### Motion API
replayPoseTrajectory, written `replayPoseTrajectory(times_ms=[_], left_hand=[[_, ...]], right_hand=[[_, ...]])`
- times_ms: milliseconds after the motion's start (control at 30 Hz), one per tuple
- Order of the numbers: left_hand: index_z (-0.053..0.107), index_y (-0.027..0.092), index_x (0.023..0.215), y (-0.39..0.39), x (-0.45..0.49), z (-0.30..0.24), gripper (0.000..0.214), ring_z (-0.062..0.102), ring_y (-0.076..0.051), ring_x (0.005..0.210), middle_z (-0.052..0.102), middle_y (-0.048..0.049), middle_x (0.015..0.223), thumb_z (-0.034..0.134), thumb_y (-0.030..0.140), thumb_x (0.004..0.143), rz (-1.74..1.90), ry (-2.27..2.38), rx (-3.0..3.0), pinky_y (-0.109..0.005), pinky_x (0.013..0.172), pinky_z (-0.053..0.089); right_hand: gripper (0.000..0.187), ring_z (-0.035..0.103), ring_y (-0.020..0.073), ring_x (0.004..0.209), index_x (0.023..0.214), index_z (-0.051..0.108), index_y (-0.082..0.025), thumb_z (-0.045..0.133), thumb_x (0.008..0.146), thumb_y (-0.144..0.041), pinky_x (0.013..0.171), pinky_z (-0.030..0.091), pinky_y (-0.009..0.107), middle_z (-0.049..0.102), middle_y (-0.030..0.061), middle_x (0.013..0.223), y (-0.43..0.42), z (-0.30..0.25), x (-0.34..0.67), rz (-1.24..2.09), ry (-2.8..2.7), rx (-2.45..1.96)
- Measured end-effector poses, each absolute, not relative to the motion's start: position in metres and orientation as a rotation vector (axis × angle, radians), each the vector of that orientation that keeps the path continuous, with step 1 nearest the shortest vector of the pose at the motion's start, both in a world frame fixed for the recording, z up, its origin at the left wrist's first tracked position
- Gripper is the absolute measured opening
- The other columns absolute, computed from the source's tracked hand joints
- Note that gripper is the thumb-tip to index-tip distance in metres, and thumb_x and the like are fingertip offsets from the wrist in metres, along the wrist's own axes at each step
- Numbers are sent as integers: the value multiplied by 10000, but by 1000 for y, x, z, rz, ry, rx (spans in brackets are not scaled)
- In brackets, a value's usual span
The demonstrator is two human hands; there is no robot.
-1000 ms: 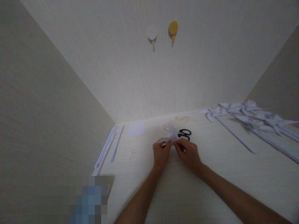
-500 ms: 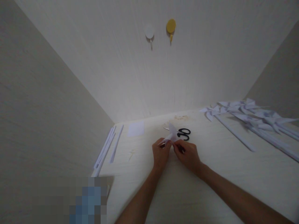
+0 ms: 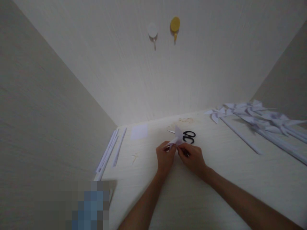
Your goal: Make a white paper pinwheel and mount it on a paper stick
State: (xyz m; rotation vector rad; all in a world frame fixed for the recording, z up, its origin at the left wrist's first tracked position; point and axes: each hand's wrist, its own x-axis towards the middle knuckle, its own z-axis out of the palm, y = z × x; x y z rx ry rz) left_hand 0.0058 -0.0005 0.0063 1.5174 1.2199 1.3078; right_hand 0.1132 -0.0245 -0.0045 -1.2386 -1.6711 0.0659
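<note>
A small folded piece of white paper (image 3: 177, 136) is pinched between both my hands just above the pale table (image 3: 216, 179). My left hand (image 3: 165, 157) grips its left side with closed fingers. My right hand (image 3: 192, 157) pinches its right side, fingers curled. Black-handled scissors (image 3: 189, 136) lie flat on the table just beyond my right hand, partly hidden by the paper.
Several finished white paper pinwheels on sticks (image 3: 259, 123) lie at the right of the table. Rolled white paper sticks (image 3: 110, 150) lie along the left edge, with a white paper square (image 3: 139, 131) near the back. Two round hooks, one white (image 3: 153, 31) and one yellow (image 3: 175, 25), hang on the wall.
Both hands stay on the paper in nearly the same spot; the fingers have shifted slightly on the fold. The view has tilted a little.
</note>
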Motion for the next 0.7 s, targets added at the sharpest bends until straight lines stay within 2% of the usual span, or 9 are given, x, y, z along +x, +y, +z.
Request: replayPoseTrajectory(times_ms=[700], left_hand=[[592,130,594,-2,7,6,104,499,-102,557,541,9,569,507,171,638,1291,1244,1610,-196,536,399]], right_hand=[[163,423,72,364,545,513,-157,457,698,-165,405,321,172,474,-29,421,-26,-4,111,47,-1660,-1286]])
